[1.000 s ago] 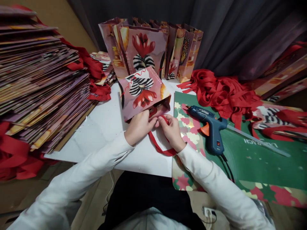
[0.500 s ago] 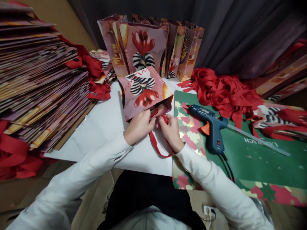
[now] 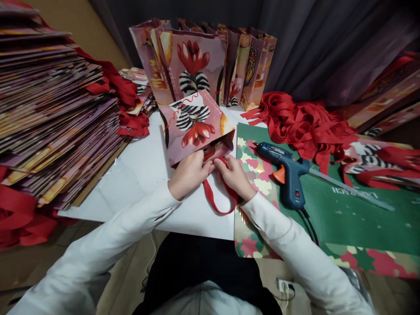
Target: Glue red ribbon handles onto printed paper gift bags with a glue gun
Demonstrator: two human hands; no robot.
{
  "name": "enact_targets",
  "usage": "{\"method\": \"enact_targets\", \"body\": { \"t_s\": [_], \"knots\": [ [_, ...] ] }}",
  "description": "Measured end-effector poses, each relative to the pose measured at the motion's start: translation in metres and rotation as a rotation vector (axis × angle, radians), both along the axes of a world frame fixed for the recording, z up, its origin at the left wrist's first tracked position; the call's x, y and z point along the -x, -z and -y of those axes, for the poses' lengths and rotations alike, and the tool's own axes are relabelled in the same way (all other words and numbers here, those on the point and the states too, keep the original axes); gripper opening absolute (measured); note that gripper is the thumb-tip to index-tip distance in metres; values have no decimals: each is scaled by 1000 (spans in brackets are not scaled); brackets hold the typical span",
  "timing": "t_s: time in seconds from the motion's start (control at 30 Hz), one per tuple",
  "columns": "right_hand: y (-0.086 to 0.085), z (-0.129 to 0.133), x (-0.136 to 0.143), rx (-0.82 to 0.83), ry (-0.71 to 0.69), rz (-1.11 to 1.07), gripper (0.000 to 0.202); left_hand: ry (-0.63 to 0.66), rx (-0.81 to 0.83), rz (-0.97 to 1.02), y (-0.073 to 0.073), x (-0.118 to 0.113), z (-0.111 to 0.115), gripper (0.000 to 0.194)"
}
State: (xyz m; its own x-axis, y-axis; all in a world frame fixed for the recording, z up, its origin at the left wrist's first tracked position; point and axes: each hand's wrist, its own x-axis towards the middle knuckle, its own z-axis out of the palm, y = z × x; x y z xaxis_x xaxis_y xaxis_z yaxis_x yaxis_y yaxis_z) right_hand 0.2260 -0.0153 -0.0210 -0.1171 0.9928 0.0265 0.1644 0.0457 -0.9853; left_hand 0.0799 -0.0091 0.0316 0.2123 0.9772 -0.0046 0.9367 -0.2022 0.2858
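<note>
A pink paper gift bag (image 3: 193,124) with a zebra-stripe and red-flower print lies on the white table, its opening facing me. At the bag's opening edge my left hand (image 3: 188,174) is closed, gripping the rim, with some fingers hidden. Close beside it, my right hand (image 3: 238,178) pinches a red ribbon (image 3: 213,202) against the same rim. The ribbon hangs in a loop below both hands. Glue or a fastening at the ribbon's ends cannot be made out.
Flat bags are stacked high in a pile (image 3: 59,109) at left. Several upright bags (image 3: 200,61) stand behind. A blue glue gun (image 3: 292,175) lies on a green board (image 3: 354,227) at right, below a heap of red ribbons (image 3: 302,120). The white table (image 3: 131,183) is underneath.
The right hand has flattened slightly, its fingers lower over the ribbon at the rim. The left hand stays on the bag, and the whole view has shifted a little.
</note>
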Motion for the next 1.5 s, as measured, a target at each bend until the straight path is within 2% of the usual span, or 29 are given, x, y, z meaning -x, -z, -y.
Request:
{"method": "enact_targets", "body": {
  "t_s": [0.07,0.17,0.23,0.37,0.47,0.6,0.67,0.73,0.8,0.87,0.9,0.97,1.03,1.07,1.2,1.3,1.37,1.5],
  "knots": [
    [-1,-2,-2,20,-63,-64,27,-10,2,10,-1,0,1,23],
    [-5,-4,-4,40,-233,-102,37,-1,29,26,-1,-1,2,24],
    [-7,-5,-5,50,-277,-109,42,14,42,27,-1,-2,1,23],
    [-8,-6,-1,70,-114,-160,36,103,-22,21,2,-4,1,28],
    [-7,-6,3,123,-11,-120,28,186,-165,-122,2,-5,12,38],
    [-5,-6,3,168,50,-124,22,91,-261,-379,7,0,39,35],
    [-5,-6,0,164,45,-62,21,84,-254,-408,13,5,49,35],
    [-8,-4,-3,104,109,43,24,84,-264,-415,18,11,53,38],
    [-15,-1,-7,-94,271,243,52,70,-289,-419,22,16,53,42],
    [-26,1,-8,-393,367,540,73,58,-318,-411,23,19,51,44],
    [-32,0,-8,-532,330,686,73,56,-338,-400,23,20,50,44],
    [-44,-2,-6,-687,132,903,56,68,-395,-372,23,23,49,40],
    [-54,-7,-1,-686,-26,1055,36,129,-462,-356,23,26,48,33],
    [-58,-10,1,-649,-53,1115,32,174,-501,-352,23,28,48,30],
    [-69,-16,8,-544,-16,1236,29,366,-709,-326,28,39,50,29],
    [-74,-16,9,-507,3,1257,32,485,-772,-243,35,46,60,29],
    [-75,-17,7,-483,-3,1265,31,494,-772,-187,40,49,70,32],
    [-73,-23,1,-516,-31,1275,26,373,-753,-126,43,58,78,37]
  ]
}}
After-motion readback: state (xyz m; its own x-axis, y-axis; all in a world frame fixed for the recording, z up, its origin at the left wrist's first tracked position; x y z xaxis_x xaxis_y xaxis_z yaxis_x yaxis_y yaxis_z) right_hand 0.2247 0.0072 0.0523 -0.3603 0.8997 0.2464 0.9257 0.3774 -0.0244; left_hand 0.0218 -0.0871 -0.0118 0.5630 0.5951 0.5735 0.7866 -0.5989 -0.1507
